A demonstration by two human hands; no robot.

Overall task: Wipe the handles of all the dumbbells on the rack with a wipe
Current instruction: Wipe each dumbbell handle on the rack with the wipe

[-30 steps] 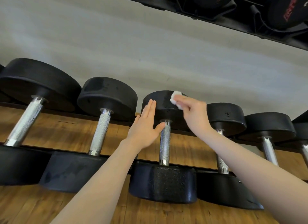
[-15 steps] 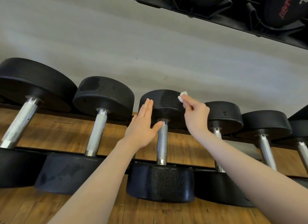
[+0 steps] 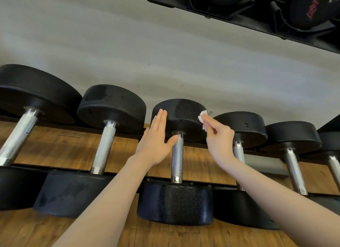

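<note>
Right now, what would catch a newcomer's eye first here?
The two hands at centre: the right hand pinches a white wipe against the far head of the middle dumbbell, and the left hand lies flat beside it. A row of black dumbbells runs along the wooden rack.

Six dumbbells sit in the row: two to the left of the left hand (image 3: 154, 142), one (image 3: 177, 154) between the two hands, one (image 3: 239, 151) behind the right hand (image 3: 219, 136), two further right. One white wipe (image 3: 202, 118) is pinched in the right hand's fingertips. Two hands are in view.
</note>
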